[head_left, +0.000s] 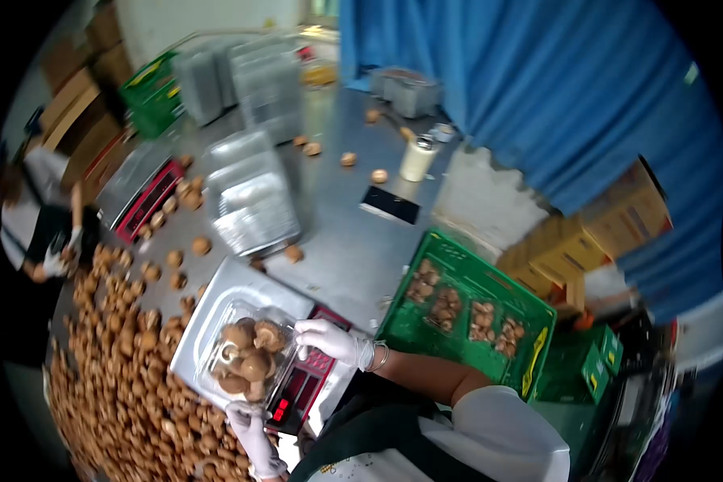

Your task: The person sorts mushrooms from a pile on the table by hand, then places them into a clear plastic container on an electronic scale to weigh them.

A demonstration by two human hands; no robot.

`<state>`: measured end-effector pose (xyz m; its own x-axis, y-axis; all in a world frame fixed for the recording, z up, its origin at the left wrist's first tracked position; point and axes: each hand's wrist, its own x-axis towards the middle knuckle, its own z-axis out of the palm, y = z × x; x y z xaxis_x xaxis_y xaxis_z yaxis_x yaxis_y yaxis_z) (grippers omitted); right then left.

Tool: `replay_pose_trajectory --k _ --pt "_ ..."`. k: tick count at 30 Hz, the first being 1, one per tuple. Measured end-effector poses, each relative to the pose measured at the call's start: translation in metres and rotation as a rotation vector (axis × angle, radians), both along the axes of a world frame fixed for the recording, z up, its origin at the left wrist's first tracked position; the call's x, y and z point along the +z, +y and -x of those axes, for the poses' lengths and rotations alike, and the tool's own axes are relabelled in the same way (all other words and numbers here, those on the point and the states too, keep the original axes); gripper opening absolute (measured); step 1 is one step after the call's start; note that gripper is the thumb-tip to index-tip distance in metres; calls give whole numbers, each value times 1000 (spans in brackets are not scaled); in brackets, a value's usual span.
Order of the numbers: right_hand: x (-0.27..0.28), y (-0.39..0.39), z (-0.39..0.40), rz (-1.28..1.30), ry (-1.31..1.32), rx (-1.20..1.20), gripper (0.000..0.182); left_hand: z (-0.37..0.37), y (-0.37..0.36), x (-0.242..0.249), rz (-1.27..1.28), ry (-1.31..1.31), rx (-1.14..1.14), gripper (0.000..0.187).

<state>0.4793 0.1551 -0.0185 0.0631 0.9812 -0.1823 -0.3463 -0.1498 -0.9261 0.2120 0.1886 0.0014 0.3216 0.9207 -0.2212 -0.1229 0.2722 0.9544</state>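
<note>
A clear plastic tray [217, 353] of brown mushrooms [253, 365] rests on the pale platform of a digital scale [205, 321]. At the tray's right edge, my gloved right hand [329, 339] has its fingers closed on the rim. Down at the near edge, my gloved left hand [253, 438] pinches the tray's corner. Red digits glow on the scale's display [280, 410], between my two hands.
Loose mushrooms [136, 386] form a large heap at left. Stacked clear trays [253, 193] stand beyond the scale. A green crate [466, 313] with several filled packs sits at right. A phone [390, 205] and cream bottle [418, 157] lie farther back. A co-worker's gloved hand [56, 261] shows at far left.
</note>
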Motion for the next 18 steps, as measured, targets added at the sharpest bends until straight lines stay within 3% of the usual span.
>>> replay_pose_trajectory --k 1,2,3,6,8,10,12,13,16,18 --pt "8 -11 -7 -90 -28 -100 13 -18 -1 5 -21 -11 -48 18" --pt "47 -30 -22 -26 -413 -194 12 -36 -8 14 -39 -19 -87 16" --pt "38 -44 -37 1 -264 -305 11 -52 -11 20 -115 10 -208 14" --pt "38 -101 -87 -93 9 -639 6 -86 -17 21 -125 157 -553 37" --pt "54 -149 -121 -44 -193 -823 7 -103 -19 22 -126 166 -668 47" --pt "32 -198 -152 -52 -208 -927 6 -119 -19 23 -149 207 -703 43" --pt "8 -239 -173 176 -80 -1073 4 -132 -19 25 -119 237 -757 41" --pt "-11 -254 -181 175 -71 -1083 4 -136 -21 21 -104 257 -764 39" --pt "-77 -275 -187 530 96 -1085 2 -146 -28 9 -92 233 -784 36" --pt "-134 -271 -178 451 197 -1037 4 -153 -36 15 -84 282 -786 35"
